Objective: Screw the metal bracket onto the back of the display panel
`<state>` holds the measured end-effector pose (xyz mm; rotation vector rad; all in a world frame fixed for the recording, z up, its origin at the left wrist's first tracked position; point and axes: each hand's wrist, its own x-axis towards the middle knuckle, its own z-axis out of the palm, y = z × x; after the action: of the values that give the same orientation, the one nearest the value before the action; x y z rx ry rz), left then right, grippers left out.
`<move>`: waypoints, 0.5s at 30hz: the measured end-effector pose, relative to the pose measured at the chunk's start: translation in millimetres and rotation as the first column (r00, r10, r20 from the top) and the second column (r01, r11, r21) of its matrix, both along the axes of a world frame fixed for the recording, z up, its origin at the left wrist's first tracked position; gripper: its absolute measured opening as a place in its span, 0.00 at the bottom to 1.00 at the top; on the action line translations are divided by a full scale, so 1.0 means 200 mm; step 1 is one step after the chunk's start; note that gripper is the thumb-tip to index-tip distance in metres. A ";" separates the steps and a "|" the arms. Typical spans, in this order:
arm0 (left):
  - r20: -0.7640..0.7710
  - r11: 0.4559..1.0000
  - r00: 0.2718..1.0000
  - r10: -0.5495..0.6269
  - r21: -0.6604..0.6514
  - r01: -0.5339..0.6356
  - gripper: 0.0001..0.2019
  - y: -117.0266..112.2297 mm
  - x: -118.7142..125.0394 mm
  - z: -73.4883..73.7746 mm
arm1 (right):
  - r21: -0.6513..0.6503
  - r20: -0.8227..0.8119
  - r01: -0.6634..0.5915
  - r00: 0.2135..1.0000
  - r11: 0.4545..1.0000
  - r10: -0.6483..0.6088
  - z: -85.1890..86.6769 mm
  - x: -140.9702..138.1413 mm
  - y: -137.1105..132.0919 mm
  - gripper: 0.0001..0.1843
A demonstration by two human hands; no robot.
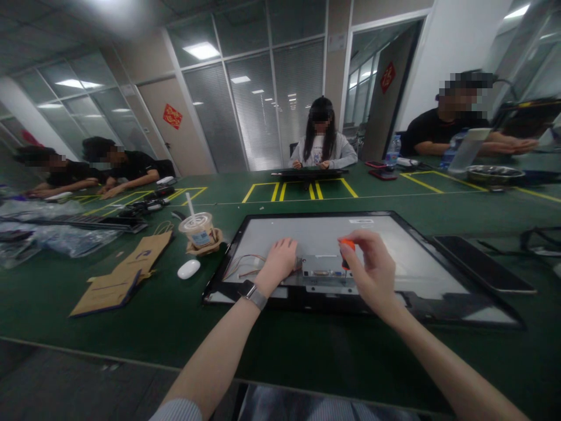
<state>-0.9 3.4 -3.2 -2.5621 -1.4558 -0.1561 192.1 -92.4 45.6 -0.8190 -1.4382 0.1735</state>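
Nearest my view, a striped sleeve [177, 410] rounds the left forearm, and a watch [253, 294] sits on that wrist; both forearms reach in over the near edge of the green table [144, 345]. My left hand [280, 260] lies back up, fingers stretched forward and close together, at the left end of a metal box [322, 268]; I cannot tell whether it grips anything beneath the palm. My right hand [376, 272] is closed on a driver [347, 256], thumb and fingers about its orange and black handle, shaft pointing down at the box's right end; from here I cannot tell whether the tip touches. The box, its ports facing me, is on the grey back of a black-edged panel [421, 254], which lies flat on the table under both hands; wires [245, 266] trail over it, left of my left hand.

Left of the panel I have a white mouse [189, 269], a paper bag [120, 278] and, beyond the mouse, a cup [199, 229] with a straw; right of the panel lies a dark slab [484, 263]. Farther out, yellow tape [258, 192] marks the table; a co-worker [323, 143] sits opposite, both hands at a dark screen [307, 173]; behind are blinds [256, 111].
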 end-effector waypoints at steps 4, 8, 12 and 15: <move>0.000 1.000 1.000 0.006 0.001 -0.006 0.17 0.01 0.00 0.00 | 0.002 0.015 -0.005 1.000 1.000 0.005 0.01 -0.01 0.00 0.04; 0.004 1.000 1.000 0.002 0.004 -0.002 0.16 0.01 0.00 0.00 | 0.012 0.022 -0.007 1.000 1.000 0.007 0.02 -0.01 -0.01 0.04; 0.013 1.000 1.000 0.001 0.008 -0.001 0.17 0.01 0.00 -0.01 | 0.005 0.032 -0.009 0.999 1.000 0.009 0.02 0.00 0.00 0.04; 0.021 1.000 1.000 0.003 0.012 -0.003 0.16 0.01 0.00 -0.01 | -0.015 0.043 -0.017 0.999 1.000 0.018 0.01 0.00 0.00 0.04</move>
<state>-0.2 5.6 -5.3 -2.5560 -1.4619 -0.1916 192.7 -92.8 48.5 -0.8267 -1.4863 0.1806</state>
